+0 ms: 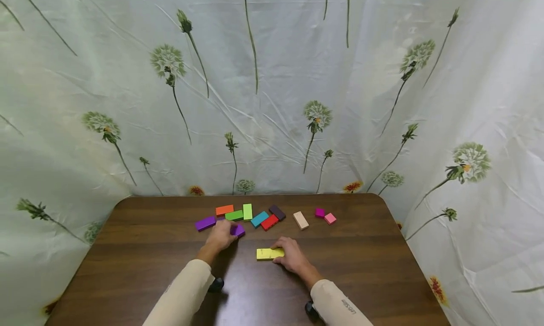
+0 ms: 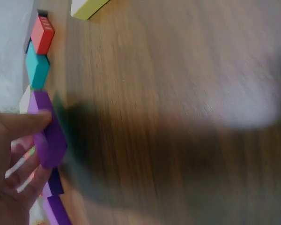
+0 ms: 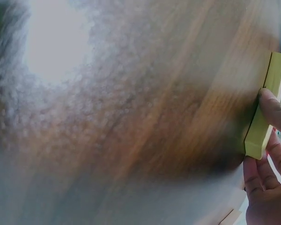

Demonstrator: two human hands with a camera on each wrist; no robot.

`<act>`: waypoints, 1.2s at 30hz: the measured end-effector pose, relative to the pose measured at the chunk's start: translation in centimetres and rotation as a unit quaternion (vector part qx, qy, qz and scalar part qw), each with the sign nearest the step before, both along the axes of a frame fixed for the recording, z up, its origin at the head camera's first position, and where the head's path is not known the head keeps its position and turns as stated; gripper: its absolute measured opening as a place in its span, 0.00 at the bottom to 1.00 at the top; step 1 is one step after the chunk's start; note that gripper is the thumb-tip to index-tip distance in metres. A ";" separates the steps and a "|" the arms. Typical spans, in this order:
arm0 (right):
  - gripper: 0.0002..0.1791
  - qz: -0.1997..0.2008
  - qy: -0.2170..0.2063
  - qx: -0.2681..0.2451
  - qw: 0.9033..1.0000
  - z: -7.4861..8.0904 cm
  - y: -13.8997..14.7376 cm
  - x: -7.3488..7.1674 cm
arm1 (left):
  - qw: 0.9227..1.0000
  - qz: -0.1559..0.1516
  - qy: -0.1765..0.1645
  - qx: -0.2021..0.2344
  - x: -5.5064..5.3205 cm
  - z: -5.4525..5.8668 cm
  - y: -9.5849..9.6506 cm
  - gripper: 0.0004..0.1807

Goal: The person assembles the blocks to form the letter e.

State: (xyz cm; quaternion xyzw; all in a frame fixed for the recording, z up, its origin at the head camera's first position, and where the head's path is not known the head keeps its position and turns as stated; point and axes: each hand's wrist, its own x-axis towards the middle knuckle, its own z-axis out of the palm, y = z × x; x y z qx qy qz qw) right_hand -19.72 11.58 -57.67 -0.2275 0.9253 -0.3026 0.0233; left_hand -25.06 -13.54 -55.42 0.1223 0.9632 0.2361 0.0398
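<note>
My left hand (image 1: 221,235) pinches a purple block (image 1: 238,230) between thumb and fingers. In the left wrist view the same purple block (image 2: 49,136) shows its long side, with the thumb across it and fingers behind. My right hand (image 1: 292,256) grips the right end of a yellow block (image 1: 265,254) in the middle of the table. The right wrist view shows the thumb on one long side of the yellow block (image 3: 264,112), with the fingers round its end and far side.
Behind the hands lie a second purple block (image 1: 206,223), an orange (image 1: 224,210), a green (image 1: 234,215), a lime (image 1: 248,211), a teal (image 1: 259,219), a red (image 1: 270,222) and a dark block (image 1: 277,212). Farther right are beige (image 1: 301,220), magenta (image 1: 319,213) and pink blocks (image 1: 330,218).
</note>
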 end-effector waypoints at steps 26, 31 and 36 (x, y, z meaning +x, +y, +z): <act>0.15 0.000 -0.015 -0.013 1.000 0.1 0.0 0.1 | 0.982 -0.171 0.075 -0.016 5.1 -0.6 1.8 0.16; 0.15 0.001 0.000 -0.009 1.000 0.1 0.1 0.0 | 0.980 -0.180 0.088 -0.004 5.2 -1.1 1.9 0.16; 0.15 0.003 0.007 -0.011 1.000 0.2 0.1 0.1 | 0.979 -0.177 0.101 0.001 5.3 -1.6 2.0 0.16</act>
